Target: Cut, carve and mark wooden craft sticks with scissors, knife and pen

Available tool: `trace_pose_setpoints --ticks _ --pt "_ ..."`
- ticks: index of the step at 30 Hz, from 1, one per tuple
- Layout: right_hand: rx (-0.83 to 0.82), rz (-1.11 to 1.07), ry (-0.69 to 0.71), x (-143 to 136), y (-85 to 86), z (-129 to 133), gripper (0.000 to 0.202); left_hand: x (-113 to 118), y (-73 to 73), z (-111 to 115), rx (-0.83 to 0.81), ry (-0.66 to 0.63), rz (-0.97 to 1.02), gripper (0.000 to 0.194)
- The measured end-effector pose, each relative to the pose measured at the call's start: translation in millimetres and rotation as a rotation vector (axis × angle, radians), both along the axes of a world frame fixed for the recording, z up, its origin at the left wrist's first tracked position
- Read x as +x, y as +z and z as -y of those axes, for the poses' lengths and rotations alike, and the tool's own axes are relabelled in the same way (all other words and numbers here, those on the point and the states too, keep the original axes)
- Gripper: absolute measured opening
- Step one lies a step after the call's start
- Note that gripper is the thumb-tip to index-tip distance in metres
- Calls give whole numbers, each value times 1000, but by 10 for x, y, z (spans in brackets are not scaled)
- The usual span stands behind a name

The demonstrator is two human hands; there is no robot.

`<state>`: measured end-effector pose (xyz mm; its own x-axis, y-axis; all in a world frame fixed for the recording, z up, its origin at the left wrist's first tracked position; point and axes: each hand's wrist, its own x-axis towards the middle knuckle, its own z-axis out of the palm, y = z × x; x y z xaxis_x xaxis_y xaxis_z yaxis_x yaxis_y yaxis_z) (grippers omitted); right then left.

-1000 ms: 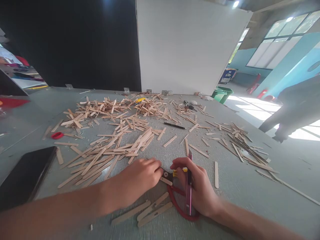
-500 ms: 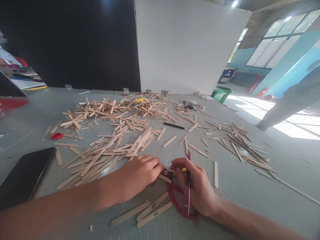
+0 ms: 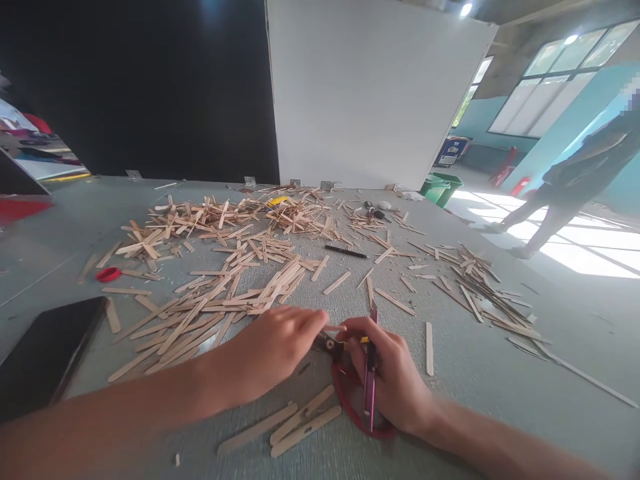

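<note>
Stick (image 3: 334, 327), presumably the same one: half a second ago it slants on the near side of the scissors (image 3: 331, 345) pivot; now it shows on the far side, its end close to the right fingertips. Contact: cannot tell.

Left hand (image 3: 285, 347): fingers closed on the stick, most of it hidden beneath. Right hand (image 3: 395, 373): fingers curled around a cutter (image 3: 369, 393); the scissors' red loop passes under this hand, grip on it unclear.

Reading: stick being shifted or turned, scissors hardly displaced; likely handling rather than a cutting stroke.

Room: pile (image 3: 279, 283) crowds the scissors' far left side; three sticks (image 3: 303, 417) lie just on their near side. Loose stick (image 3: 429, 349) to their right; past it, the table (image 3: 490, 407) offers the widest gap, partly crossed by the right forearm. Table's right edge well apart from the scissors. White panel (image 3: 360, 93) closes the far side.
</note>
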<state>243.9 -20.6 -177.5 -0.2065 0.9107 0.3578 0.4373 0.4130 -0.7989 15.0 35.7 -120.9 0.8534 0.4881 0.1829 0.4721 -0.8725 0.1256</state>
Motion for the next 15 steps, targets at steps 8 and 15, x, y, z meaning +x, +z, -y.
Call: trace_pose_setpoints --ticks 8,15 --pt "-42 -14 -1 -7 12 5 17 -37 417 100 -432 288 267 33" --pt "-59 -1 17 -10 16 8 16 -73 582 178 -915 315 480 24"
